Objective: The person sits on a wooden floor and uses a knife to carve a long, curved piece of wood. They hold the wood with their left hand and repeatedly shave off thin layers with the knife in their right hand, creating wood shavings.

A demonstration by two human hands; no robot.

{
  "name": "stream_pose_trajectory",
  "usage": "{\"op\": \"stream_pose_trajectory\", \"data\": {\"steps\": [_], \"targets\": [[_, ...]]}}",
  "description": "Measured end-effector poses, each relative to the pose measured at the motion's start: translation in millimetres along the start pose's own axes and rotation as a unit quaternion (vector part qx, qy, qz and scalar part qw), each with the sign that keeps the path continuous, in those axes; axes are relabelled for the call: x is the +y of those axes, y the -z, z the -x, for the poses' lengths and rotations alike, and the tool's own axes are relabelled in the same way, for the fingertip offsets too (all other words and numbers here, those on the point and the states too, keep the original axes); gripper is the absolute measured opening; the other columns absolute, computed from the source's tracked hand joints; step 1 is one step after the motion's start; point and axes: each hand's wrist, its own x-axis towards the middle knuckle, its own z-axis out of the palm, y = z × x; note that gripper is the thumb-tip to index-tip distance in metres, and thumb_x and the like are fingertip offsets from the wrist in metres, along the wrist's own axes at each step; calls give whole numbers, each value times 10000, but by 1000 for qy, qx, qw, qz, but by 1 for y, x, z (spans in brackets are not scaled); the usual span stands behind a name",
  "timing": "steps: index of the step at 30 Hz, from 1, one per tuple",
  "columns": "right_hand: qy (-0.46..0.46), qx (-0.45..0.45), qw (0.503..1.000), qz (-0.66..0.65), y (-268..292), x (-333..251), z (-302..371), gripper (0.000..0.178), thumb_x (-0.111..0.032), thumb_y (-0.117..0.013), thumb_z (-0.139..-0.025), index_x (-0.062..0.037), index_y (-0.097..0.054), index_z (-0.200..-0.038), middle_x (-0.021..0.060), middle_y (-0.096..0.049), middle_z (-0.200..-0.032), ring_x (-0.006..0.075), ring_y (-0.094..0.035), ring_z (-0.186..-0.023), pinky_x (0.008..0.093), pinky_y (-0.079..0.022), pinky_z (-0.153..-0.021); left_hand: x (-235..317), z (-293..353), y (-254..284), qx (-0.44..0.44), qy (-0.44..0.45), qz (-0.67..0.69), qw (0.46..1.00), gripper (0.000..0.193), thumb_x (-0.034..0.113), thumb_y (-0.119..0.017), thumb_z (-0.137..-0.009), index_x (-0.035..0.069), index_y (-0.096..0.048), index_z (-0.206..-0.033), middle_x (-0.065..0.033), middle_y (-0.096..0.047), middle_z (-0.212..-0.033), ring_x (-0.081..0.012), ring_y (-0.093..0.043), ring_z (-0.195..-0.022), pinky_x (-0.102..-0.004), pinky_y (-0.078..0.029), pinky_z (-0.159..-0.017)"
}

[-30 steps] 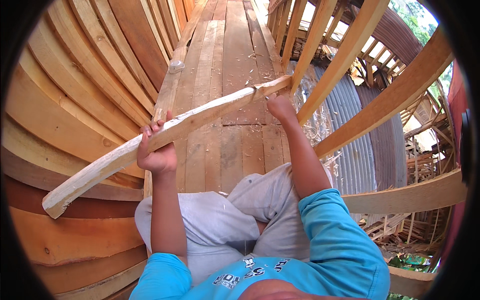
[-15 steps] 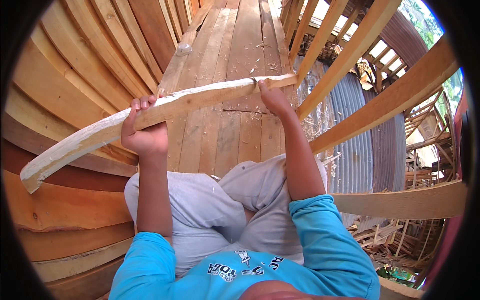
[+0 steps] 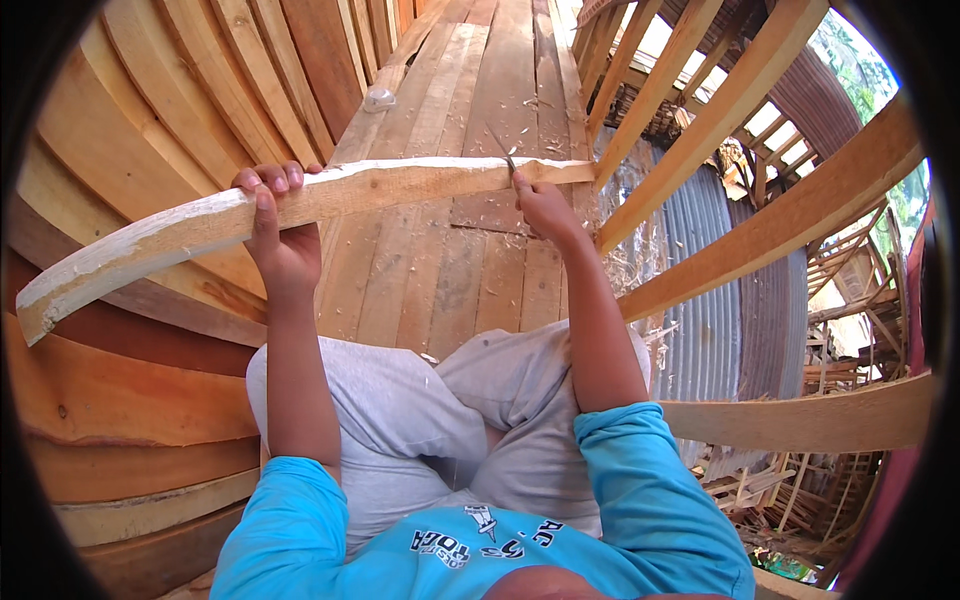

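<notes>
A long wooden pole [image 3: 405, 184], pale and whitish along its far face, lies crosswise in front of me and looks bent. My left hand [image 3: 284, 240] is wrapped round it left of the middle, fingers over the far edge and thumb on the near side. My right hand [image 3: 544, 207] is closed at the pole's right part, gripping a small knife [image 3: 507, 152]. The thin blade sticks out past the thumb across the pole's far edge. The knife's handle is hidden in the fist.
Wood shavings are scattered over the plank floor [image 3: 400, 280]. Several upright boards [image 3: 150, 130] line the left side. On the right stand wooden rails [image 3: 705, 110], with corrugated metal sheets [image 3: 705, 290] and loose timber beyond them. A small clear container [image 3: 379, 99] lies on the far floor.
The pole has shifted left, its left end rising in the picture, and my left hand has moved left with it. The knife blade now shows further out beyond the pole's far edge.
</notes>
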Motion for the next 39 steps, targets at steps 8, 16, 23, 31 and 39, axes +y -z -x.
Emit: {"op": "stream_pose_trajectory", "data": {"steps": [8,16,23,31,39], "targets": [[-74,-30,997,4,-2,-17,12,642,-520,-397,-1002,54,-584,-784,140,-592,-671,231,-577,-561,394,-458,-543,2,-8,21,-76,9,57,995,260,276,-662,-738,212,-451,-875,11,-422,-854,-175,-474,-945,-508,-313,-1105],[-92,7,996,-16,-8,-19,14,635,-518,-401,-1003,44,-575,-763,135,-580,-657,227,-571,-542,391,-449,-514,-15,-7,10,34,7,110,993,200,151,-582,-680,180,-442,-819,13,-401,-742,-166,-428,-756,-388,-388,-891],[-104,10,990,-90,-15,-10,19,550,-522,-417,-1009,-4,-546,-874,0,-398,-546,135,-383,-420,322,-318,-409,-39,-3,13,85,26,143,986,240,114,-572,-645,145,-394,-804,-18,-371,-739,-173,-403,-744,-370,-375,-866],[-125,8,984,-126,-21,-21,35,428,-429,-428,-1013,-32,-519,-881,37,-439,-618,139,-421,-450,324,-326,-398,-36,-2,25,20,23,115,993,232,134,-576,-654,119,-394,-797,-33,-368,-758,-185,-401,-761,-388,-379,-893],[-92,10,995,-37,-22,-31,43,447,-359,-401,-1015,15,-549,-821,72,-522,-623,180,-530,-513,382,-412,-464,-33,-1,27,11,29,123,992,216,128,-590,-665,112,-409,-783,-39,-390,-746,-193,-424,-775,-396,-389,-895]]}}
